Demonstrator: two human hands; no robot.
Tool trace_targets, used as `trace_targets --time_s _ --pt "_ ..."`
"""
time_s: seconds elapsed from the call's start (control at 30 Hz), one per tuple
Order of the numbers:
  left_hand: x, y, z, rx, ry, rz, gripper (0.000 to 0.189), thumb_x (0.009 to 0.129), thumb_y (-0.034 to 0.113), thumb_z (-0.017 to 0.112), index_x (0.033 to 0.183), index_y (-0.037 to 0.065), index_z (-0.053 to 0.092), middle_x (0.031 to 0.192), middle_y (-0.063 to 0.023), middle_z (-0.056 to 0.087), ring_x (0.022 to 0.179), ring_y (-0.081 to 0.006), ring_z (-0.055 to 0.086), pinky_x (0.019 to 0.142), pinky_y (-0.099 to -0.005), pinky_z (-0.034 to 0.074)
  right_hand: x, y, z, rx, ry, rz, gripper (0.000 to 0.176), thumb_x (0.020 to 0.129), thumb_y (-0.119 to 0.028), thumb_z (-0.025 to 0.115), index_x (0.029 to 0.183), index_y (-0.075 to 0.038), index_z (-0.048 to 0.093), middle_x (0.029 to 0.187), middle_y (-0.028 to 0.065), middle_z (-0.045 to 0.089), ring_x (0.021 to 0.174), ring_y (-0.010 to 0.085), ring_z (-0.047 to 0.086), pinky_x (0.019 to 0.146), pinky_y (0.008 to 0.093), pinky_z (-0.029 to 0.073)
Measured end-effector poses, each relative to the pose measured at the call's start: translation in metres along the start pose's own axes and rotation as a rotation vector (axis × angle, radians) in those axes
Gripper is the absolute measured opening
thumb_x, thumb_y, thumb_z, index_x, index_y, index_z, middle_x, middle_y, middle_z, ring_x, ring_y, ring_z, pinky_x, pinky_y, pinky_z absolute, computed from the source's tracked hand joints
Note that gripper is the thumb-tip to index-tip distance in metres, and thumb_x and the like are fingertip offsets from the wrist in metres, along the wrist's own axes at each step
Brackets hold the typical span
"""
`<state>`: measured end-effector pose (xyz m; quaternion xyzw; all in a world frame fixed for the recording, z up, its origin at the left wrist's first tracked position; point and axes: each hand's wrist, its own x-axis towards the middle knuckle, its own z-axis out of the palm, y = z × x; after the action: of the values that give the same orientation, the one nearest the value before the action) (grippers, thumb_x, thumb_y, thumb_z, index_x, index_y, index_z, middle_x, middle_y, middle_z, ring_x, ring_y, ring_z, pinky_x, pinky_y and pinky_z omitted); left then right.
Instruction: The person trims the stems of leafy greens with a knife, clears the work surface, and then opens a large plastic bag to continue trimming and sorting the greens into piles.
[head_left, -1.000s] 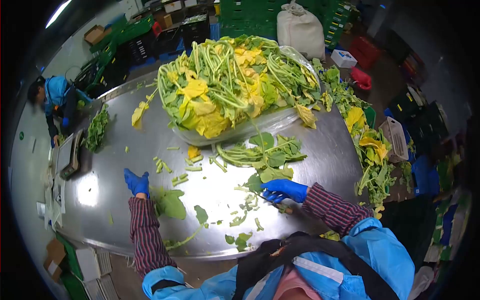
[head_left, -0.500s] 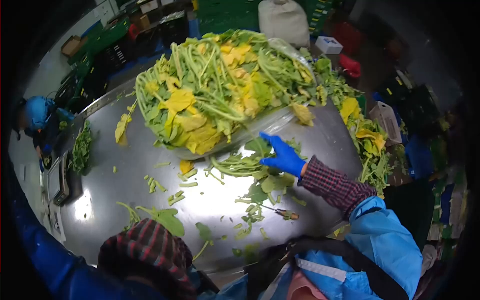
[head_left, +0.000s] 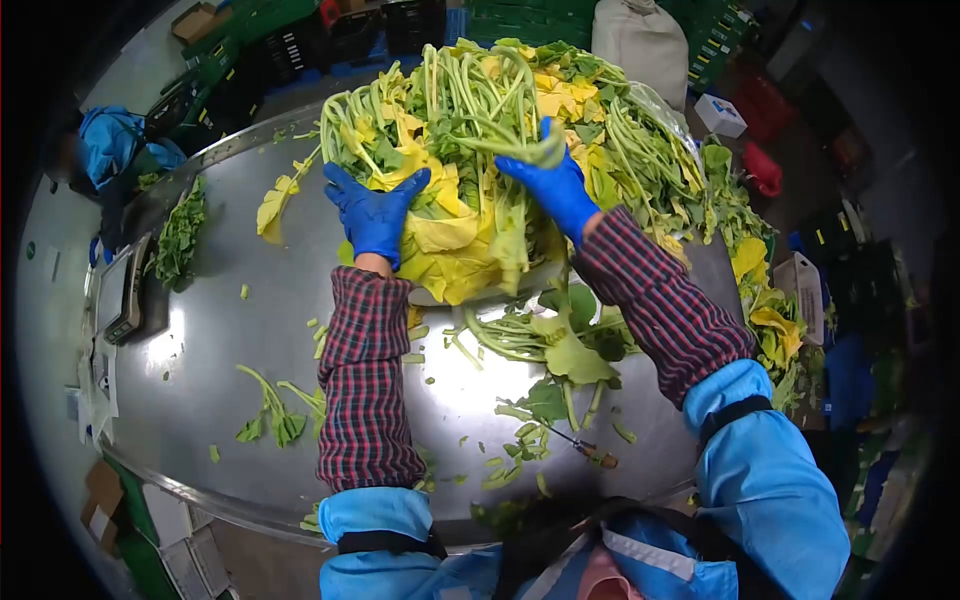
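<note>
A large heap of leafy greens (head_left: 450,110) with long pale stems and yellowed leaves lies on the metal table (head_left: 235,330). My left hand (head_left: 375,212), in a blue glove, presses on the heap's near left side, thumb and fingers spread around yellow leaves. In its blue glove, my right hand (head_left: 558,190) grips a leafy green stalk (head_left: 545,150) at the middle of the heap. Nearer me lies a smaller bunch of greens (head_left: 510,335). A thin-bladed knife (head_left: 600,458) with a wooden handle rests among cut stem pieces (head_left: 522,445).
A scale (head_left: 125,290) and a bunch of greens (head_left: 182,235) sit at the left edge, near another person (head_left: 115,150) in blue. More greens (head_left: 765,300) hang past the right edge. Crates (head_left: 530,20) and a pale sack (head_left: 640,45) stand behind.
My left hand has come up from low on the left onto the heap. My right hand has moved from the small bunch up to the heap and taken hold of a stalk.
</note>
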<state>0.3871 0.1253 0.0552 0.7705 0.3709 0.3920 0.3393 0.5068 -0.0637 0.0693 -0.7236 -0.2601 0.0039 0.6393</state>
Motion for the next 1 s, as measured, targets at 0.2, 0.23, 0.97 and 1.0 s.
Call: trace_targets --time_s 0.2,0.23,0.97,1.0 --pt "-0.012 -0.03 -0.03 -0.803 -0.443 -0.122 0.077 0.069 -0.003 0.063 0.136 0.004 0.025 0.118 -0.0125 0.051 0.101 -0.0225 0.055 0.085 -0.0307 0.047 0.022 0.005 0.048 0.301 -0.076 0.03 0.097 0.059 -0.022 0.082 0.131 0.009 0.025 0.115 0.0166 0.048 0.103 0.0241 0.051 0.086 0.0319 0.045" --pt "-0.019 -0.032 -0.034 -0.911 -0.438 -0.168 0.069 0.068 -0.007 0.057 0.132 0.004 0.032 0.118 -0.0106 0.051 0.1 -0.0213 0.055 0.084 -0.0311 0.048 0.016 -0.001 0.054 0.289 0.007 0.032 0.097 0.058 -0.022 0.082 0.131 0.007 0.026 0.117 0.0169 0.046 0.105 0.0246 0.05 0.088 0.0314 0.043" --pt "-0.026 0.01 -0.043 -0.015 -0.507 0.309 0.053 0.062 0.023 0.08 0.103 -0.003 0.059 0.105 -0.0129 0.059 0.092 -0.0231 0.06 0.079 -0.0322 0.048 0.006 -0.025 0.018 0.501 -0.247 0.276 0.032 0.073 -0.012 0.067 0.103 -0.003 0.06 0.096 0.0058 0.063 0.084 0.0158 0.059 0.078 0.0298 0.048" --pt "-0.028 0.009 -0.04 0.057 -0.345 0.572 0.057 0.058 0.025 0.082 0.103 -0.002 0.059 0.107 -0.0163 0.058 0.094 -0.027 0.059 0.08 -0.0349 0.047 0.005 -0.025 0.013 0.501 -0.238 0.279 0.032 0.073 -0.012 0.067 0.103 -0.003 0.06 0.096 0.0058 0.063 0.084 0.0158 0.059 0.078 0.0298 0.048"
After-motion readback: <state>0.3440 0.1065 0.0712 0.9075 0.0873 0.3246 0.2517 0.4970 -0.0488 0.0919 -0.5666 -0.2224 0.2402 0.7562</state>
